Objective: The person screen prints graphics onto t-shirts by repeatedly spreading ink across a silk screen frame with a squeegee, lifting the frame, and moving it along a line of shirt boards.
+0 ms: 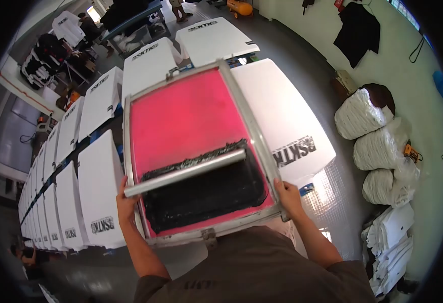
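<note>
A screen printing frame (239, 103) with a metal rim and pink mesh (183, 118) is held in front of my body. Black ink (206, 189) covers the lower part of the mesh. A squeegee with a long metal handle (191, 172) lies across it, slightly tilted, with ink built up along its far side. My left hand (126, 203) grips the frame's left edge, close to the squeegee's left end; whether it touches the squeegee I cannot tell. My right hand (288, 198) is wrapped round the right edge near the lower corner.
White printed shirts on boards (287, 106) stand beside and beyond the frame, with a long row (97, 187) to the left. Wrapped white bundles (365, 113) and a pile of white cloth (390, 247) line the right wall. People and a table (130, 22) are farther back.
</note>
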`<state>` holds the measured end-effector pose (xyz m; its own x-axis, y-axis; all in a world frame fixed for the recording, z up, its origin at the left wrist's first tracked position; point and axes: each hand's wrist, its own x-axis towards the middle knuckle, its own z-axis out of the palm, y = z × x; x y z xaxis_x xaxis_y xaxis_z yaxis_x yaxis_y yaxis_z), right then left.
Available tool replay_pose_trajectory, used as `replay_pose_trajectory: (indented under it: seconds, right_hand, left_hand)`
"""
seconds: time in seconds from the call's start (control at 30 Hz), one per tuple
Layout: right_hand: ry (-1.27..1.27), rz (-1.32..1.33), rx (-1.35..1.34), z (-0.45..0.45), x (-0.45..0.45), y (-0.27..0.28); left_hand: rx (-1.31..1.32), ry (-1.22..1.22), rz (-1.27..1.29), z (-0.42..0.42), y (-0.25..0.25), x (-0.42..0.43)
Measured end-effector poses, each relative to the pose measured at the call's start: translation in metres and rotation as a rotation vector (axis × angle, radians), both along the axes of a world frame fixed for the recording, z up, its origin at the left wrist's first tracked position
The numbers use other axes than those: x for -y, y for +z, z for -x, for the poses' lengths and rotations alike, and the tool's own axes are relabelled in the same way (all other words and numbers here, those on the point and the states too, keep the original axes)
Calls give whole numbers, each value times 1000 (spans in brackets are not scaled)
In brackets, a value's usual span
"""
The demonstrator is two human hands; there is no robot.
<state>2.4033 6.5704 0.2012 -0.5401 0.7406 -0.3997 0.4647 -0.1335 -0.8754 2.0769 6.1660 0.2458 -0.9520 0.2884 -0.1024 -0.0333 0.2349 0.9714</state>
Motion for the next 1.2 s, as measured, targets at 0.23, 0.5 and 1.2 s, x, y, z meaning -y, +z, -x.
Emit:
replay_pose_trajectory:
  seconds: [0.23, 0.5, 1.2]
  right_hand:
    - [-118, -50, 51, -99, -203, -3]
    - [-34, -152, 142, -96, -290, -6]
    - [39, -146, 215, -84, -344, -66]
  left_hand:
    - [90, -66, -28, -66, -31, -213]
    - [137, -30, 26, -84, -34, -297]
    - [102, -14, 48, -106, -82, -320]
